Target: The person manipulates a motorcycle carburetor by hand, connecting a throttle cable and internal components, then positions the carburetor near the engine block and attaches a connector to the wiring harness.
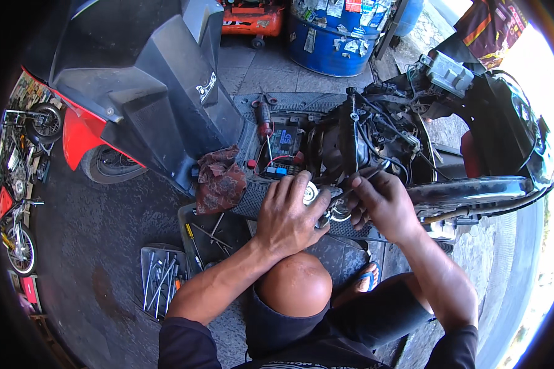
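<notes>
A scooter with its panels off lies in front of me, its inner frame and wiring (375, 135) bare. My left hand (289, 212) is closed round a small silver metal part with a round pale face (310, 193), held low against the scooter's near side. Close beside it, my right hand (385, 206) has its thumb and fingers pressed together at the same part. What they pinch is mostly hidden; a thin metallic end shows above the fingers. A red-handled screwdriver (264, 120) leans by the battery (284, 140) in the footboard.
A reddish rag (220, 181) hangs at the footboard's near edge. On the floor to the left are a dark tray (188, 221) with screwdrivers and a box of several metal tools (161, 277). A blue drum (332, 43) and an orange machine (252, 21) stand behind; a rear wheel (474, 190) sits right.
</notes>
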`<control>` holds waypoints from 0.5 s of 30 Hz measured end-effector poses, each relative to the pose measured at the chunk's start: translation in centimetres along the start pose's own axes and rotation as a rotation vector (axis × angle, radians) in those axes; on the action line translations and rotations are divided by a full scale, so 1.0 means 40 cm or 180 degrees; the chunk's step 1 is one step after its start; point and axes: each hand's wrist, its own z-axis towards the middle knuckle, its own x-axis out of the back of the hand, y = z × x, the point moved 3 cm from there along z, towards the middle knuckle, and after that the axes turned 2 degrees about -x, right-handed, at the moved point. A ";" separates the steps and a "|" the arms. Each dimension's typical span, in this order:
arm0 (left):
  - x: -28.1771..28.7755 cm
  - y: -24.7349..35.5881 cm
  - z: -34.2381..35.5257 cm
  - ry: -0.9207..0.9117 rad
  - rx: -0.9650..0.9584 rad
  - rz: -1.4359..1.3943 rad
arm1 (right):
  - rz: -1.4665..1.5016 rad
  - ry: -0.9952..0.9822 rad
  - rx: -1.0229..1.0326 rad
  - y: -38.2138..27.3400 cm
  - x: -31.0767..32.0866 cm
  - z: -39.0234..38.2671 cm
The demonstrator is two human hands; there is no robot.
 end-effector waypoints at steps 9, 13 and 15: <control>-0.005 0.002 -0.002 -0.0055 0.0076 -0.0006 | -0.0498 0.0508 0.1111 -0.003 -0.031 -0.054; 0.001 0.003 -0.001 -0.0013 0.0035 -0.0040 | 0.0211 0.0243 0.0167 0.001 0.009 0.000; -0.001 0.003 0.002 -0.0007 0.0015 -0.0057 | 0.0423 0.0146 -0.0200 0.018 0.019 0.021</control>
